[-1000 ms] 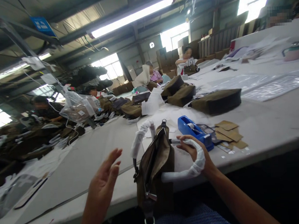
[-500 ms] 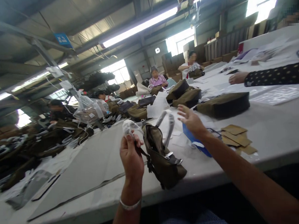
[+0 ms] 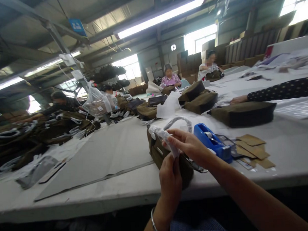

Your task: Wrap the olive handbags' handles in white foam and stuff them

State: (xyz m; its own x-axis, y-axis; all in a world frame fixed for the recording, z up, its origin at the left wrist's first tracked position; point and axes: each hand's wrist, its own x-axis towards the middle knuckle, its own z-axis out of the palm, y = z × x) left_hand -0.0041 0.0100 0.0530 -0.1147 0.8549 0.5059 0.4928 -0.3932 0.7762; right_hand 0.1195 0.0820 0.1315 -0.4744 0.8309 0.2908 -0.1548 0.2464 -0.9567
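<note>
"What's biggest?"
"The white table [image 3: 96,202], running across the view."
"And the bag [image 3: 155,156]?"
"Olive-brown, by the table's front edge, in mid-view."
"Beside it?"
"A blue tape dispenser [image 3: 222,149], just to the right."
"What touches the bag?"
"The right hand [image 3: 187,144] curls round its white-wrapped handle [image 3: 159,131]; the left hand [image 3: 170,174] pinches it lower down."
"Anything smaller?"
"Flat brown pieces [image 3: 253,147], right of the dispenser."

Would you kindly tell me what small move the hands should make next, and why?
Perhaps the right hand should smooth the white-wrapped handle of the olive bag downward, since it touches the handle partway along while the left hand grips the lower end.
</note>
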